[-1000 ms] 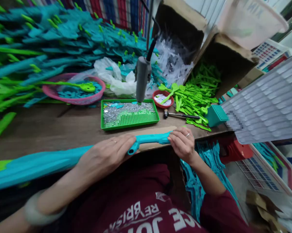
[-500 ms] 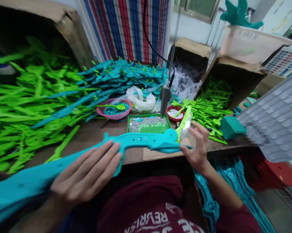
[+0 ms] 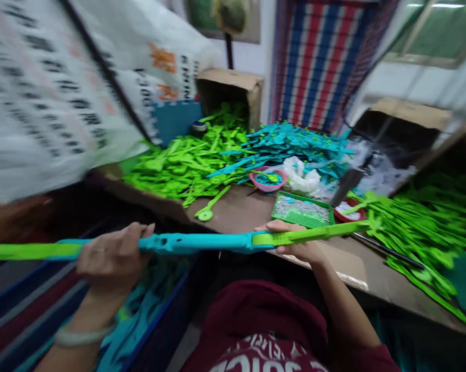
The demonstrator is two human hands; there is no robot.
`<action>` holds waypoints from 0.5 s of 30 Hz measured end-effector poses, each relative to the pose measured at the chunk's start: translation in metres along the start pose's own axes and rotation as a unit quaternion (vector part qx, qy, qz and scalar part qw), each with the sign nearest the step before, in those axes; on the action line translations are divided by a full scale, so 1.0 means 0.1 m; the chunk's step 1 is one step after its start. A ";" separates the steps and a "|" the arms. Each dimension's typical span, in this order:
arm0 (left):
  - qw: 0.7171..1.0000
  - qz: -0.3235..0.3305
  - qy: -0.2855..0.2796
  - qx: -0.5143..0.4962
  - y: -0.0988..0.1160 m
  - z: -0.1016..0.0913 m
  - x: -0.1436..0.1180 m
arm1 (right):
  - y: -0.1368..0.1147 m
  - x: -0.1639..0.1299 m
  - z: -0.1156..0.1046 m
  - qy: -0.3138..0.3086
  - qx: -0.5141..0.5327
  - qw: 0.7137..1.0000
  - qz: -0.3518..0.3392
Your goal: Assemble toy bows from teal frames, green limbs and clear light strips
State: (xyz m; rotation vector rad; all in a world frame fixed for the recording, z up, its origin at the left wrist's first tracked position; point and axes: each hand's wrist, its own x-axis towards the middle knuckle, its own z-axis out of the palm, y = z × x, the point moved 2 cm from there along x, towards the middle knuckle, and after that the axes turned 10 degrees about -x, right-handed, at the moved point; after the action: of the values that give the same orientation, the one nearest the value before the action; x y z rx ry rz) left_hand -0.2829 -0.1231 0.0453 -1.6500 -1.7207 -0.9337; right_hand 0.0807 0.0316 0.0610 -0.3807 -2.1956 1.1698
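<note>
Both hands hold a long flat plastic toy piece, turquoise in its middle stretch (image 3: 196,243) with lime-green parts at either end, level across the person's lap, just off the near edge of the brown wooden worktop (image 3: 240,209). The left hand (image 3: 110,256) is clenched over the piece where turquoise meets the green end on the left; a pale bangle (image 3: 81,336) sits on that wrist. The right hand (image 3: 295,243) grasps it from below at the round joint where the lime-green arm (image 3: 318,232) begins, thumb on top; that arm reaches out over the near edge of the worktop.

On the worktop just beyond the right hand lies a green rectangular plastic tray (image 3: 300,211) holding small silvery bits. Behind it stand a pink round basket (image 3: 267,181) with turquoise bits inside and a crumpled white plastic bag (image 3: 302,178). To the tray's right sits a small red bowl (image 3: 347,213). A heap of lime-green plastic pieces (image 3: 182,165) fills the far left corner, a heap of turquoise ones (image 3: 290,144) lies at the back edge, and more green pieces (image 3: 422,227) spread along the right side. The whole view is blurred
</note>
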 end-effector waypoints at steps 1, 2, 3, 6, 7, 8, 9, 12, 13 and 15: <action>0.997 -0.035 -0.004 0.068 -0.12 -0.16 -0.08 | 0.06 0.06 0.12 0.007 -0.005 1.000 0.022; 0.989 -0.087 -0.026 0.113 -0.25 -0.33 -0.18 | 0.12 0.09 0.24 0.023 -0.013 0.999 0.046; 0.978 -0.146 -0.051 0.139 -0.38 -0.51 -0.31 | 0.20 0.09 0.35 0.042 -0.022 0.996 0.070; 0.933 -0.284 -0.114 0.191 -0.69 -1.00 -0.83 | 0.45 -0.10 0.60 0.062 -0.039 0.990 0.123; 0.918 -0.312 -0.134 0.203 -0.74 -1.13 -1.02 | 0.53 -0.19 0.65 0.058 -0.042 0.988 0.139; 0.906 -0.334 -0.153 0.212 -0.77 -1.23 -1.20 | 0.60 -0.28 0.68 0.048 -0.048 0.986 0.154; 0.893 -0.354 -0.173 0.216 -0.78 -1.30 -1.37 | 0.65 -0.37 0.71 0.038 -0.056 0.984 0.165; 0.859 -0.402 -0.236 0.213 -0.77 -1.23 -1.69 | 0.66 -0.51 0.74 0.018 -0.088 0.981 0.172; 0.848 -0.413 -0.259 0.206 -0.78 -1.10 -1.73 | 0.64 -0.52 0.74 0.020 -0.103 0.980 0.166; 0.830 -0.425 -0.317 0.174 -0.78 -0.65 -1.71 | 0.59 -0.50 0.71 0.048 -0.151 0.976 0.152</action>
State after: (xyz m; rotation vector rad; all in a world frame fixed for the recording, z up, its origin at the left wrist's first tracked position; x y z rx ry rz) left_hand -0.3517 -0.2768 -0.0602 -0.9469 -2.9923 -0.3288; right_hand 0.0720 -0.0062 -0.0363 -0.9099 -2.2868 0.9430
